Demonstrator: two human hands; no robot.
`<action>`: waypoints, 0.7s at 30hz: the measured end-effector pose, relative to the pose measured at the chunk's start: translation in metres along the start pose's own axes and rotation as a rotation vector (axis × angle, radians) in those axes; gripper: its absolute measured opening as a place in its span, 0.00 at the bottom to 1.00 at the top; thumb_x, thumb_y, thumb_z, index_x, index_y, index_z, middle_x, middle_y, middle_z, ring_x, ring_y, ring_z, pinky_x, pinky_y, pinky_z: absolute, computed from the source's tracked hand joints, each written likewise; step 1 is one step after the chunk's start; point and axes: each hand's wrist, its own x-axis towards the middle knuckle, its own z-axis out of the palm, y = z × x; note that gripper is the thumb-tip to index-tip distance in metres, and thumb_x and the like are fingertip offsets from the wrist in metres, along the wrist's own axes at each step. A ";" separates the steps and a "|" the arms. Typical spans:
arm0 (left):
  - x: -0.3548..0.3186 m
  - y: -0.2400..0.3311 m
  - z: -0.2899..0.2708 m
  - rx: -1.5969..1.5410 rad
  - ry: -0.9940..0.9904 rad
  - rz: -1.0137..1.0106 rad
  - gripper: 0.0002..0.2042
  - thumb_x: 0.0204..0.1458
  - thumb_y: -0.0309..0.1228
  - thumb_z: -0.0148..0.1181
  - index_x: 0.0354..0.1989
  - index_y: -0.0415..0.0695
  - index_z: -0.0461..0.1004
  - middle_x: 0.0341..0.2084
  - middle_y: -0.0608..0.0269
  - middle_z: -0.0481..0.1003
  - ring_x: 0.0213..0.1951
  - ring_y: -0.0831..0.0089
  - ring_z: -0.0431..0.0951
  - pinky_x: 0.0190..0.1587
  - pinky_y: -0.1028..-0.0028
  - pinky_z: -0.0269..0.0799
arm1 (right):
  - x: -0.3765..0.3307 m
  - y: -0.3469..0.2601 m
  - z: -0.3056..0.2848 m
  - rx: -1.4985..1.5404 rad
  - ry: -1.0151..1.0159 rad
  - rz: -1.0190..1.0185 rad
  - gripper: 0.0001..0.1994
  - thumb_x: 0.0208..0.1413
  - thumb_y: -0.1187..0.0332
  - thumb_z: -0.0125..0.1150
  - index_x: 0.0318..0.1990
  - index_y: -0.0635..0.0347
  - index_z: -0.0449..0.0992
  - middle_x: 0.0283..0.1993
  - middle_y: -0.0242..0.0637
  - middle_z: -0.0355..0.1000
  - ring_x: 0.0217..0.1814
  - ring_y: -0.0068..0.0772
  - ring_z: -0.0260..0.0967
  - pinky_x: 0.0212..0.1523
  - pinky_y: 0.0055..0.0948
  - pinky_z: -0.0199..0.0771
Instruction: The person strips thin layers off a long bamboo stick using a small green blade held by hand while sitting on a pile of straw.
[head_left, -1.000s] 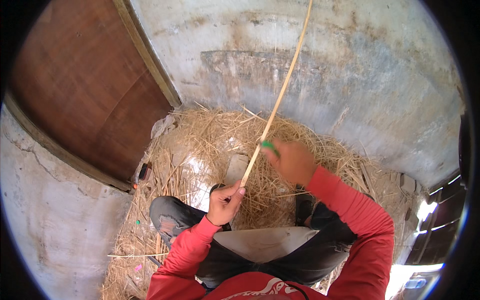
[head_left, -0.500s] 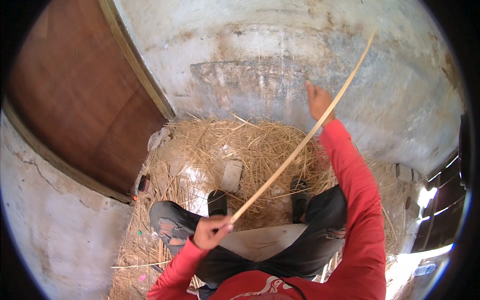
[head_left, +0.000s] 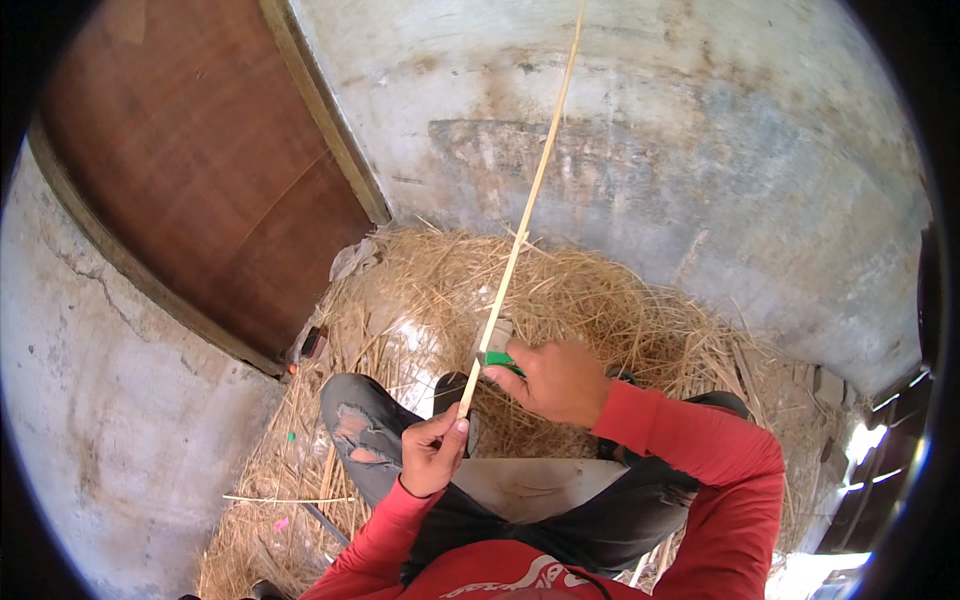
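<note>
A long, pale bamboo strip slants up and away from my lap toward the wall. My left hand pinches its near end between thumb and fingers. Closed around a green-handled knife, my right hand is just right of the strip and a little beyond my left hand. The short blade lies against the strip or very close to it; the exact contact is too small to make out. Most of the handle is hidden inside my right fist.
Straw-like shavings cover the floor between my feet and the stained wall. A brown door stands at the left. A pale cloth or board spans my lap. Broken blocks lie by the wall at right.
My right hand has come back from near the wall to the strip's near part, bringing the green-handled knife beside it. The strip has swung left and stands steeper, still in my left hand.
</note>
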 end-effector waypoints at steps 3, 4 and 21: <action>-0.008 -0.006 -0.004 0.128 0.028 -0.011 0.13 0.66 0.24 0.57 0.55 0.32 0.78 0.18 0.74 0.69 0.18 0.88 0.63 0.21 0.81 0.57 | 0.010 0.018 0.006 0.073 0.128 0.022 0.26 0.70 0.44 0.47 0.40 0.61 0.77 0.18 0.49 0.72 0.20 0.57 0.74 0.23 0.52 0.72; -0.015 -0.007 -0.011 0.116 -0.030 -0.024 0.12 0.66 0.25 0.57 0.53 0.30 0.78 0.19 0.73 0.68 0.19 0.88 0.64 0.22 0.81 0.57 | 0.015 0.026 0.002 0.118 0.184 0.040 0.26 0.70 0.45 0.47 0.40 0.61 0.77 0.18 0.49 0.72 0.20 0.57 0.73 0.22 0.52 0.73; -0.061 -0.024 -0.047 0.204 -0.104 0.008 0.12 0.65 0.25 0.58 0.51 0.30 0.79 0.19 0.70 0.70 0.19 0.85 0.66 0.22 0.79 0.60 | 0.032 0.089 -0.024 -0.024 0.225 0.191 0.32 0.71 0.40 0.37 0.39 0.63 0.76 0.21 0.52 0.72 0.22 0.58 0.72 0.26 0.56 0.73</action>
